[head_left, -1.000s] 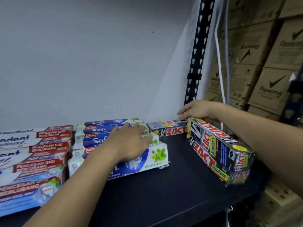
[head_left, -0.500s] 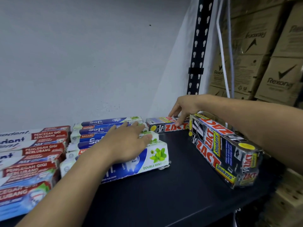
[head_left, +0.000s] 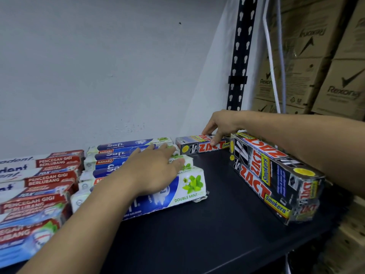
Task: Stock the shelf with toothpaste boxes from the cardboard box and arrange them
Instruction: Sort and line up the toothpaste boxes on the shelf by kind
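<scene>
On the black shelf (head_left: 207, 224) lie several blue-and-white Safi toothpaste boxes (head_left: 183, 189) in a row. My left hand (head_left: 156, 171) rests flat on top of them, fingers straight. At the back against the wall lies a black-and-red Zact box (head_left: 197, 148). My right hand (head_left: 219, 125) grips its right part, thumb behind and fingers over the front. A stack of Zact boxes (head_left: 276, 182) lies at an angle under my right forearm.
Several red-and-white Pepsodent boxes (head_left: 39, 184) fill the shelf's left end. A perforated black upright (head_left: 240, 56) stands at the back right corner. Brown Rexona cartons (head_left: 339, 76) are stacked beyond it. The grey wall is close behind.
My right hand has moved left from the back corner onto the single Zact box at the wall and closed on it. My left hand has stayed on the Safi boxes.
</scene>
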Demonstrator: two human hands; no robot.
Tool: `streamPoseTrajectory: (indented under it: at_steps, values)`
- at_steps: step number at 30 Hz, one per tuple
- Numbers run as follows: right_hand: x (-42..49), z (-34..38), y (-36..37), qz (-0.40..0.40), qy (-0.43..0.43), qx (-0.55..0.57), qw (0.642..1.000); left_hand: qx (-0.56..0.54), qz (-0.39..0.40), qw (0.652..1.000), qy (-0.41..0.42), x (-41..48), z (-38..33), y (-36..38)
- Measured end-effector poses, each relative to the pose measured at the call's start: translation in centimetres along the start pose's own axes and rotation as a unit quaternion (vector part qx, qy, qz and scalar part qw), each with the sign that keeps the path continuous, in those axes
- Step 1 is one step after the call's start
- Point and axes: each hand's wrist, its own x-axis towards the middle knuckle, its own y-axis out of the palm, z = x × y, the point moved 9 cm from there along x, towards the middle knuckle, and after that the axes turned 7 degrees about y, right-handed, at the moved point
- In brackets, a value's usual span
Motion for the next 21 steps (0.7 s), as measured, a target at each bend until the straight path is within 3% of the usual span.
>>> streamPoseTrajectory:
  at_steps: [3,12,15,18,21]
  values:
    - [-0.8,0.1,-0.3,-0.008,-0.003,0.013,1.0,0.007,0.003,1.0,0.001,0.1,0.1,0.1]
    - [-9.4,-0.9,-3.0,-0.137,0.019,0.053,0.989,0.043,-0.015,0.999,0.013,0.3,-0.2,0.2]
    - [-13.4,-0.8,-3.7,-0.176,0.052,0.026,0.983,0.056,-0.092,0.994,0.033,-0.4,-0.4,-1.1]
    - [-16.2,-0.9,-2.2,-0.123,0.11,-0.008,0.986,0.094,-0.187,0.976,0.06,-1.7,-1.3,-2.2]
    - [-17.7,-1.0,-0.9,-0.098,0.142,0.033,0.984,0.144,-0.272,0.946,0.102,-3.4,-4.2,-2.7]
